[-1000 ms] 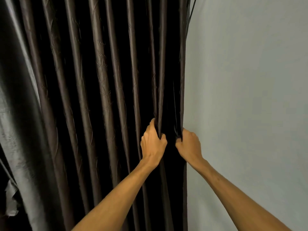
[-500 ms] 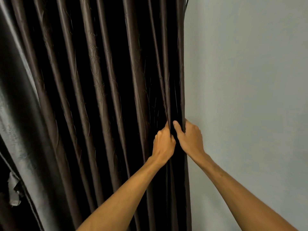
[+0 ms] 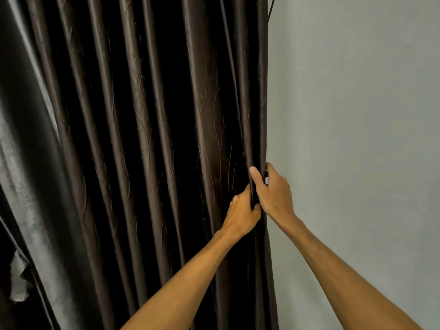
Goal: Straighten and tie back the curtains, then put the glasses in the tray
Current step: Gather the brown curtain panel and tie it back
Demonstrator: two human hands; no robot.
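A dark brown curtain with a faint leaf pattern hangs in long pleats over the left and middle of the view. My right hand grips its right edge next to the wall, thumb up along a fold. Just below and left of it, my left hand pinches the neighbouring pleat, and the two hands touch. Neither glasses nor a tray are in view.
A plain pale grey wall fills the right side. A thin dark cord hangs at the curtain's top right edge. At the far left a second shiny curtain panel hangs, with a loose flap low down.
My left hand has slid right along the pleats, from apart to touching my right hand. The folds near the edge have bunched closer, and my right hand's thumb now points upward.
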